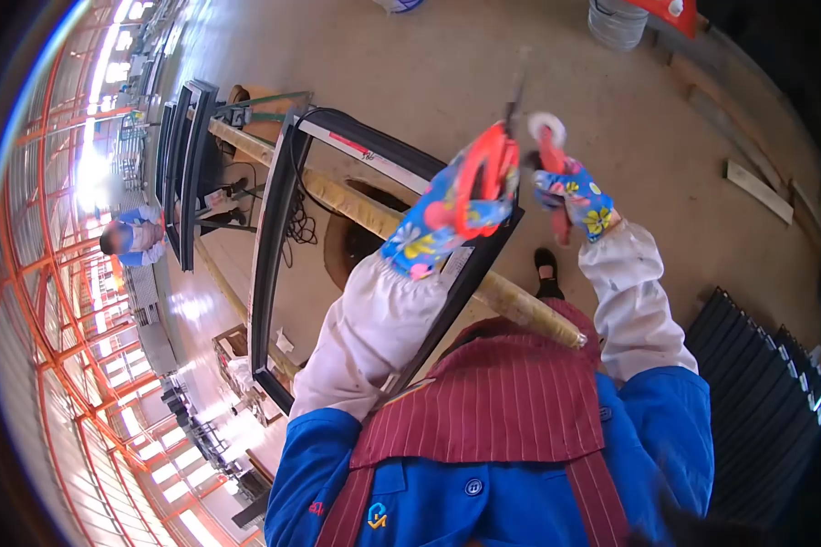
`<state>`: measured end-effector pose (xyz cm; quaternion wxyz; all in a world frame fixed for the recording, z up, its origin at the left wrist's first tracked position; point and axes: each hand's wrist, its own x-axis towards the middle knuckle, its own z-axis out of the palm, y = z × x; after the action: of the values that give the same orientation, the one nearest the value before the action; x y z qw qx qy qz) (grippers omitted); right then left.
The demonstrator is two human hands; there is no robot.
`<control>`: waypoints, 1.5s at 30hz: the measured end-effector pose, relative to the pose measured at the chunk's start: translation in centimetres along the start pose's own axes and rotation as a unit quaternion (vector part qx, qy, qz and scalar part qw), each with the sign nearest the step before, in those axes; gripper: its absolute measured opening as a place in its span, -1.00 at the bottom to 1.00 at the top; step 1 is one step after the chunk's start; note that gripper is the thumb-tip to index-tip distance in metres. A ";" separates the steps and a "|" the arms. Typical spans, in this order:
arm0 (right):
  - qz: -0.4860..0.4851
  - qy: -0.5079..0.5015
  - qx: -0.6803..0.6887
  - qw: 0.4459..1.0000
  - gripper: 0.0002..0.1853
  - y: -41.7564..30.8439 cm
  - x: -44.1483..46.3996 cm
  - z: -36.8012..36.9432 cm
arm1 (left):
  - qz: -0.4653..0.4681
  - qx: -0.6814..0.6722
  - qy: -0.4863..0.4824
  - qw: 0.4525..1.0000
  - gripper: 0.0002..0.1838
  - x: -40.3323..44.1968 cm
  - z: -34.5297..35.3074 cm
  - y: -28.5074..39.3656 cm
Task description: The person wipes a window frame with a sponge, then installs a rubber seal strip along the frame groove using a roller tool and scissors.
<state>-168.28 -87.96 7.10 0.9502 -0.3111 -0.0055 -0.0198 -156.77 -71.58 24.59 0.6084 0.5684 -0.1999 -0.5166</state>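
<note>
Pinstriped maroon apron [488, 406] lies below your grips: your left hand [452, 205] clasps a looped red handle [466, 187], your right hand [576, 196] a red tool [552, 157]; a black-edged frame [383, 144] sits beneath the left.

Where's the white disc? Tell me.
In the head view, the white disc is right of centre, in the upper half, just above the right hand.

The left sleeve [365, 333] hides part of the frame [401, 157]. Over the frame's right end, the left hand's [456, 205] red-handled tool [483, 173] blurs toward its thin tip. Right of the frame, the right hand's [582, 193] red-and-white item [548, 132] is too smeared to identify. Above and right of the frame, the top edge cuts off a bucket [616, 27]. Left of it, a person [140, 239] appears too small for detail.
</note>
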 end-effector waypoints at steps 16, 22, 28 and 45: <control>0.243 0.262 -0.231 0.905 -0.69 4.7 1.1 -2.0 | -0.227 0.233 0.001 0.946 -0.70 -7.0 -2.7 -5.2; 0.064 0.271 -0.026 0.960 -0.66 7.0 -1.5 -2.0 | 0.040 0.582 -0.090 0.807 -0.65 -6.3 -3.2 -6.1; 0.053 0.298 -0.016 0.953 -0.67 7.4 -2.2 -1.1 | 0.069 0.753 -0.105 0.646 -0.78 -3.3 -0.3 -6.4; 0.042 0.292 -0.011 0.956 -0.69 7.1 -1.9 -0.7 | 0.038 0.774 -0.100 0.624 -0.84 -2.7 -0.2 -6.8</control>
<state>-169.91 -82.58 2.28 0.9069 -0.3023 0.2851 -0.0703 -160.36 -67.95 19.39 -0.0613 0.7664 -0.6069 -0.2011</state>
